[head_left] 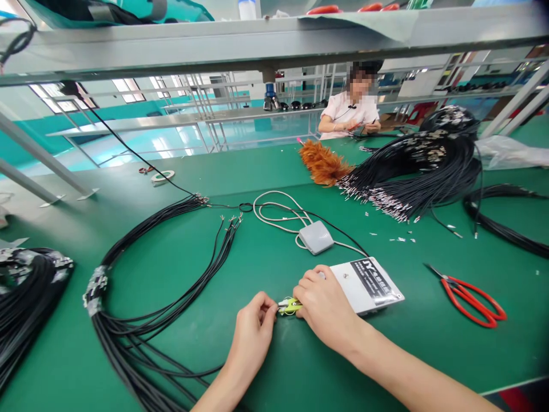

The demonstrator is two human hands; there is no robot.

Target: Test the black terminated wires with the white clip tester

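Note:
My left hand (256, 323) is closed in a pinch at the end of a black cable, which the fingers mostly hide. The cable strand (206, 373) runs from the bundle and passes behind my left wrist. In my closed right hand (321, 297) is a pair of yellow-green snips (291, 306), its jaws pointing left at the left fingertips. A white box with a black label (364, 284) lies directly behind my right hand. On the left, black cables (112, 246) curve in a taped bundle, with bare wire ends fanned out.
Red-handled scissors (472, 300) lie at right. Behind the box sit a grey pedal (316, 237) and its looped cord. Further back are a brown feather duster (323, 163) and a large cable heap (412, 166). A metal shelf (171, 48) spans overhead; a person (349, 114) sits opposite.

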